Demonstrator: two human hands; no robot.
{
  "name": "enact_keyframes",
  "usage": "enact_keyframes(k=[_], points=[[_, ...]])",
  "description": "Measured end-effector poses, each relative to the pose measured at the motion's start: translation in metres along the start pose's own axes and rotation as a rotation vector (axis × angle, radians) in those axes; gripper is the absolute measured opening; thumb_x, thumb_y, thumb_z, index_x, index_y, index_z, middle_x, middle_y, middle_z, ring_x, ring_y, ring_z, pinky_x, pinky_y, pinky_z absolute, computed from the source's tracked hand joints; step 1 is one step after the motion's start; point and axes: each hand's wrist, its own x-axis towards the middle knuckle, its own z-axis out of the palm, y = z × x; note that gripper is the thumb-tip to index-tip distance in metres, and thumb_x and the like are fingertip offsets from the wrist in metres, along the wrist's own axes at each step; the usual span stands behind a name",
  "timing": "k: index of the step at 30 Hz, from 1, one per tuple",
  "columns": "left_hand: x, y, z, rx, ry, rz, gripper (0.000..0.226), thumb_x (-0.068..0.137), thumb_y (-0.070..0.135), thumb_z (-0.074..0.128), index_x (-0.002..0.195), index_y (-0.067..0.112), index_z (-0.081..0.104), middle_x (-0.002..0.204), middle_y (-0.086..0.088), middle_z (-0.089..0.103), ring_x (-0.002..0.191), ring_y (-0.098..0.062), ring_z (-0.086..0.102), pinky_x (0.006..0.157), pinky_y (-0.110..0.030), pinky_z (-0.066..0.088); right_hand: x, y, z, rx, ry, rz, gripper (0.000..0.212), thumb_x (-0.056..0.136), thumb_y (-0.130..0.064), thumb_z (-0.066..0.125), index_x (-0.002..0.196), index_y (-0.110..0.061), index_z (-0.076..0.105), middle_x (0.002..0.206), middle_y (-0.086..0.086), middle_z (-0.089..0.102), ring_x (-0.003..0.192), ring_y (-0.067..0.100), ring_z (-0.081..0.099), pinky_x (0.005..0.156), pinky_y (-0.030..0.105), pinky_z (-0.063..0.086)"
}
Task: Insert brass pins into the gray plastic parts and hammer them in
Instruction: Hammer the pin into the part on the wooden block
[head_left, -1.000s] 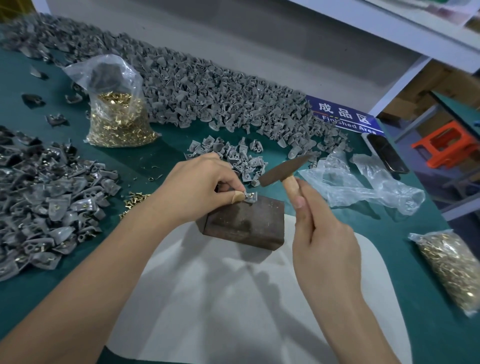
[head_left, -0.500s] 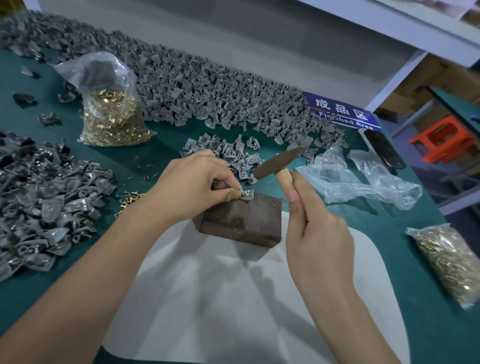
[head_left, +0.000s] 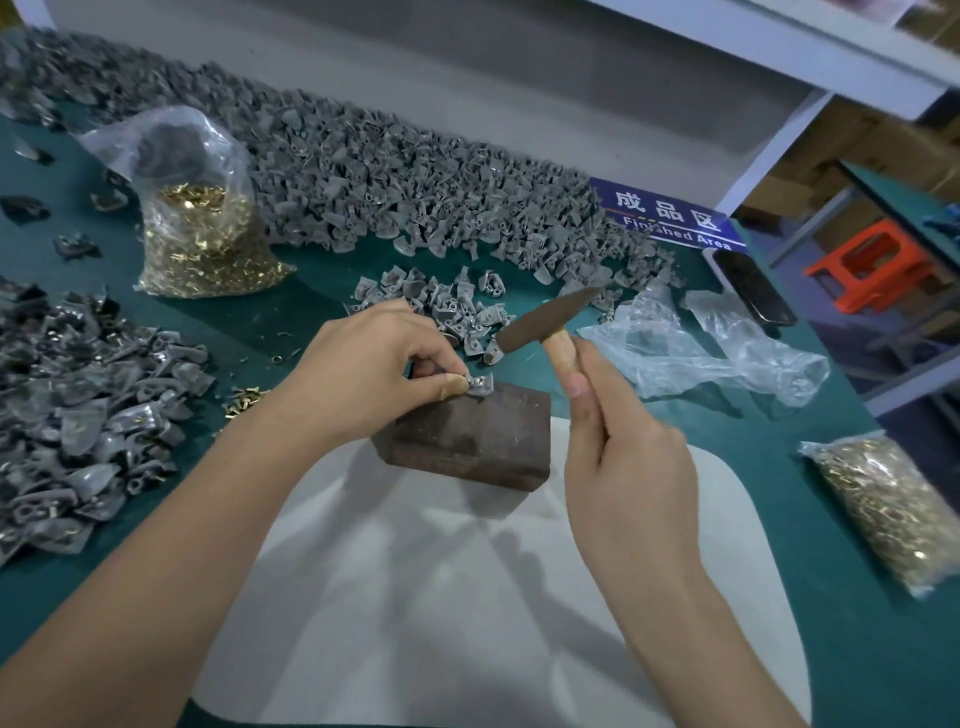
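Head view: left hand (head_left: 363, 374) pinches gray part (head_left: 480, 385) on block (head_left: 467, 436), unchanged from 1 s ago. Right hand (head_left: 623, 457) grips hammer (head_left: 545, 322); head stays raised just beyond pinch, no lower than before. Strike appears pending, pin not yet driven.

Green tabletop (head_left: 857, 519) under even indoor light. Beyond the grip, a plain grey wall (head_left: 415, 78) runs along the tabletop's far edge. Up and right of the grip, a white shelf frame (head_left: 779, 47) with a slanting white post (head_left: 769, 150). Further right: an orange plastic stool (head_left: 867, 265) on the floor, brown cardboard boxes (head_left: 857, 140) behind, another green-topped bench (head_left: 904, 197).
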Motion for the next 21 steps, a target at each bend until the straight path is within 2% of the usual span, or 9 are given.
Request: enact_keyframes(k=[3, 6, 9, 12, 13, 15, 16, 19, 21], points=[[0.000, -0.001, 0.001, -0.001, 0.009, -0.001, 0.007, 0.083, 0.048, 0.072, 0.085, 0.043, 0.076, 0.073, 0.017, 0.061, 0.088, -0.006, 0.053, 0.070, -0.037, 0.051, 0.006, 0.001, 0.001, -0.116, -0.150, -0.003, 0.037, 0.106, -0.052, 0.029, 0.137, -0.047, 0.049, 0.086, 0.002, 0.073, 0.078, 0.037, 0.064, 0.063, 0.045, 0.053], [0.000, 0.000, 0.001, -0.020, 0.008, 0.004, 0.004, 0.084, 0.048, 0.074, 0.086, 0.045, 0.075, 0.073, 0.017, 0.060, 0.088, -0.007, 0.054, 0.069, -0.038, 0.051, 0.014, 0.014, -0.002, -0.005, -0.100, 0.081, 0.036, 0.106, -0.056, 0.028, 0.127, -0.046, 0.055, 0.075, -0.009, 0.064, 0.072, 0.027, 0.059, 0.060, 0.041, 0.049], [-0.001, -0.002, 0.003, -0.032, 0.001, -0.002, 0.003, 0.086, 0.047, 0.074, 0.088, 0.045, 0.075, 0.074, 0.016, 0.061, 0.090, -0.009, 0.054, 0.072, -0.042, 0.052, 0.027, 0.041, 0.007, 0.127, -0.059, 0.273, 0.024, 0.106, -0.045, 0.041, 0.108, -0.033, 0.061, 0.070, -0.009, 0.057, 0.068, 0.020, 0.055, 0.062, 0.039, 0.045], [-0.001, -0.004, 0.003, -0.041, -0.023, -0.011, 0.005, 0.087, 0.049, 0.072, 0.090, 0.045, 0.074, 0.075, 0.017, 0.060, 0.090, -0.008, 0.053, 0.074, -0.043, 0.052, 0.037, 0.061, 0.016, 0.318, -0.228, 0.522, 0.019, 0.104, -0.023, 0.053, 0.105, -0.006, 0.060, 0.073, 0.003, 0.052, 0.064, 0.025, 0.049, 0.060, 0.040, 0.045], [-0.001, -0.004, 0.003, -0.043, -0.027, -0.013, 0.006, 0.087, 0.050, 0.071, 0.090, 0.045, 0.073, 0.075, 0.017, 0.060, 0.090, -0.008, 0.052, 0.075, -0.042, 0.052, 0.037, 0.062, 0.020, 0.320, -0.284, 0.545, 0.017, 0.103, -0.018, 0.054, 0.099, -0.003, 0.059, 0.073, 0.005, 0.050, 0.063, 0.024, 0.049, 0.059, 0.035, 0.045], [0.000, -0.004, 0.003, -0.050, -0.029, -0.020, 0.008, 0.086, 0.050, 0.069, 0.090, 0.044, 0.073, 0.075, 0.016, 0.060, 0.091, -0.008, 0.052, 0.076, -0.042, 0.051, 0.033, 0.060, 0.026, 0.176, -0.326, 0.474, 0.022, 0.102, -0.018, 0.056, 0.082, -0.009, 0.053, 0.070, 0.002, 0.051, 0.062, 0.019, 0.048, 0.055, 0.024, 0.038], [0.000, -0.003, 0.003, -0.054, -0.033, -0.024, 0.008, 0.087, 0.049, 0.070, 0.090, 0.043, 0.073, 0.075, 0.016, 0.060, 0.091, -0.007, 0.051, 0.076, -0.041, 0.051, 0.031, 0.057, 0.028, 0.104, -0.323, 0.414, 0.024, 0.102, -0.020, 0.057, 0.079, -0.013, 0.050, 0.073, 0.001, 0.051, 0.065, 0.020, 0.048, 0.056, 0.025, 0.035], [0.000, -0.002, 0.002, -0.055, -0.036, -0.027, 0.005, 0.087, 0.047, 0.072, 0.090, 0.043, 0.074, 0.074, 0.018, 0.059, 0.091, -0.005, 0.051, 0.076, -0.038, 0.051, 0.025, 0.048, 0.030, -0.041, -0.336, 0.307, 0.014, 0.104, -0.028, 0.051, 0.100, -0.016, 0.056, 0.099, 0.006, 0.049, 0.083, 0.028, 0.051, 0.070, 0.035, 0.036], [-0.001, -0.001, 0.002, -0.046, -0.030, -0.025, 0.005, 0.087, 0.047, 0.072, 0.090, 0.043, 0.074, 0.075, 0.019, 0.059, 0.090, -0.004, 0.050, 0.074, -0.034, 0.049, 0.026, 0.045, 0.032, 0.012, -0.323, 0.305, 0.021, 0.107, -0.028, 0.045, 0.116, -0.017, 0.060, 0.103, 0.006, 0.049, 0.087, 0.024, 0.048, 0.072, 0.034, 0.033]])
